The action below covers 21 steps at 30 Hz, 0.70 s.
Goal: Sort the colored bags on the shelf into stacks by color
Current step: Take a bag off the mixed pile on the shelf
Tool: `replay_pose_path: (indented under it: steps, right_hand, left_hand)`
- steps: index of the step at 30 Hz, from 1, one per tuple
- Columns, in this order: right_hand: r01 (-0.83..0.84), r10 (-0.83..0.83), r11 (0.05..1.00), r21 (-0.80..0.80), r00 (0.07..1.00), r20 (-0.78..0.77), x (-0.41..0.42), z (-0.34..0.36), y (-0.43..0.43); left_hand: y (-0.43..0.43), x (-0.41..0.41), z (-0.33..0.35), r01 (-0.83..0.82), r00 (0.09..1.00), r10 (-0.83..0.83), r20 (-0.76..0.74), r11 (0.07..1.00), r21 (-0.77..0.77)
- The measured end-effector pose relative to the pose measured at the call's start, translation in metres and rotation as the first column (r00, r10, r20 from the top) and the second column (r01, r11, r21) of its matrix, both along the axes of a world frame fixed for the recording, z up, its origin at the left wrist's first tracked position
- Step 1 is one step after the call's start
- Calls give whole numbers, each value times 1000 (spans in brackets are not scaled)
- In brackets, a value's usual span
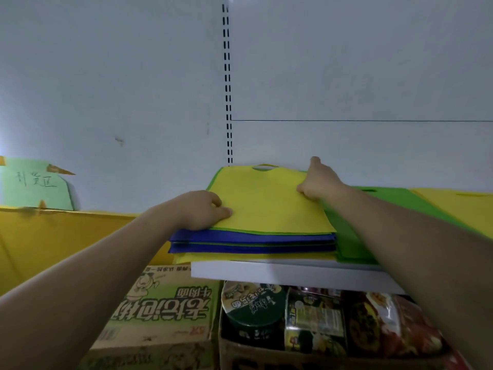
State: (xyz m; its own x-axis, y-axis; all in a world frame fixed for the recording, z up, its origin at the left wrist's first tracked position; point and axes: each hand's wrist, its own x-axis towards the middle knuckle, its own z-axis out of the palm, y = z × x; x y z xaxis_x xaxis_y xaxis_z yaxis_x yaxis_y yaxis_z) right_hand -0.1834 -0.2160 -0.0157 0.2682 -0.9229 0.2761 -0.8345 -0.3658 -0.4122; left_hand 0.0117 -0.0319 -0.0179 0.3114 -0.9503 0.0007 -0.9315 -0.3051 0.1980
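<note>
Top yellow bag (269, 201) lies flat on a mixed stack (253, 244) of blue, green & yellow bags, at the front left corner of the white shelf (293, 273). Its cut-out handle end points to 12 o'clock, at the back panel (346, 76), and its closed bottom edge faces 6. The long axis looks to run 12 to 6, but the wide lens makes that hard to call.

The left hand (200, 209) pinches the bag's edge at 9 o'clock, thumb on top. The right hand (317, 182) grips the edge toward 2 o'clock, fingers curled, 1 digit sticking up.

At 3 o'clock, touching the stack, is a green bag pile (354, 236), partly under the right forearm. Past it is another yellow bag (458, 206). A slotted upright (227, 89) rises at 12.

At 9 o'clock sit a yellow carton (53, 236) & a green paper sign (34, 182). Below the shelf, at 7, is a printed cardboard box (160, 311), and at 6 a box of noodle cups (266, 316) & packets.
</note>
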Motion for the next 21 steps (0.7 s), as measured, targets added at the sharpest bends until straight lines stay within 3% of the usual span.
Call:
replay_pose_path:
  steps: [4,8,14,21]
  right_hand:
    - [26,-39,998,51,962,271,1,12,-6]
    - [-5,-62,993,122,839,541,-2,28,-3]
    - [-234,204,970,-65,638,743,-12,51,20]
    - [-343,184,938,-52,365,913,-23,67,38]
  left_hand:
    - [-2,0,0,0,1000,0,-7,1000,10]
    - [-1,-1,2,1,1000,-1,-28,1000,3]
    - [2,2,4,-45,995,39,-97,997,-68]
    - [6,7,13,-234,832,-27,-554,889,-394]
